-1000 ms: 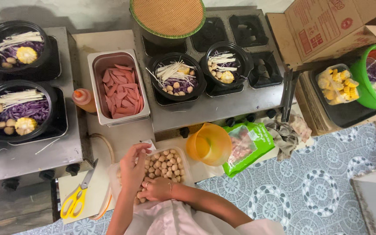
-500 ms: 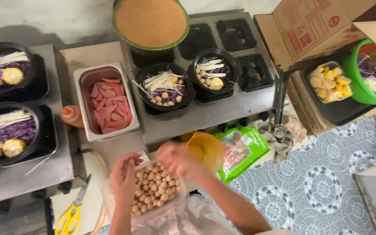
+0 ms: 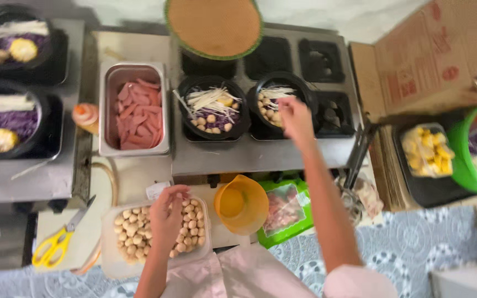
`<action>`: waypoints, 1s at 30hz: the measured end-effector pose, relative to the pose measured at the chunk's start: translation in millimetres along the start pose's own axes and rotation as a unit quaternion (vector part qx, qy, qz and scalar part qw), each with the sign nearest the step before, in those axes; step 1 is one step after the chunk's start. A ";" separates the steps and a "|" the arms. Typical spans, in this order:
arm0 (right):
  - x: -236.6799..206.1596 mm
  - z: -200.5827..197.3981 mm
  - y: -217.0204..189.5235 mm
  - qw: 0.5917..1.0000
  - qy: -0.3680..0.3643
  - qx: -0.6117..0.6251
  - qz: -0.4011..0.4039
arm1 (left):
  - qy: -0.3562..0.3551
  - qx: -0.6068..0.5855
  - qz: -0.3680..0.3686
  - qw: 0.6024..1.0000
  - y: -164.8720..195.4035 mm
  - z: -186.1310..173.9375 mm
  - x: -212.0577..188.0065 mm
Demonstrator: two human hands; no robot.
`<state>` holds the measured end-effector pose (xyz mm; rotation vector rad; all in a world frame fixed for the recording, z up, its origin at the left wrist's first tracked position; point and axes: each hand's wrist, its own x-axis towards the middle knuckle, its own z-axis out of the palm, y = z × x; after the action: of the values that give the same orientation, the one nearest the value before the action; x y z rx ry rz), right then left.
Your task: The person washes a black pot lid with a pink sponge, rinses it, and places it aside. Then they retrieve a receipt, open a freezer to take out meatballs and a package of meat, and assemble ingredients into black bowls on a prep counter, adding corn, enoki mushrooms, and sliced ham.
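Note:
My right hand point(image 3: 295, 120) reaches out over a black bowl point(image 3: 296, 88) on the stove, fingers bunched above its white strips and small pale balls; whether it holds any I cannot tell. My left hand point(image 3: 166, 218) rests in a clear tub of pale round balls point(image 3: 133, 227) near me, fingers curled among them. A second black bowl point(image 3: 212, 110) with white strips, purple shreds and balls sits left of the first.
A steel tray of pink sausage slices point(image 3: 135, 113) stands left of the bowls. Two more filled black bowls point(image 3: 12, 124) sit at far left. An orange jug point(image 3: 242, 204), a green packet point(image 3: 285, 209), yellow scissors point(image 3: 56, 243), a woven lid point(image 3: 213, 25) and a cardboard box point(image 3: 420, 66) surround me.
My right hand has left the tub of balls and stretched forward to the black bowl on the stove. My left hand has stayed at the tub.

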<state>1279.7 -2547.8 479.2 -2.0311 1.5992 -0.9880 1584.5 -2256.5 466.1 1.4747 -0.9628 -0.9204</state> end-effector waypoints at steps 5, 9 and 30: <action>-184.3 72.7 -118.6 0.953 -0.189 0.223 -0.083 | 0.117 -0.119 -0.005 0.986 -12.0 -18.1 -10.7; -267.6 158.8 -149.1 0.895 -0.388 0.220 0.012 | 0.170 -0.128 -0.014 0.977 -20.5 -48.1 -16.0; -139.1 170.2 -219.0 0.982 -0.062 0.096 -0.149 | 0.055 -0.168 -0.263 0.949 -64.3 -67.9 200.5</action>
<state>1537.4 -2375.3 467.6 -2.1859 1.1103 -1.0479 1726.6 -2413.2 401.3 1.4880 -0.3006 -1.2953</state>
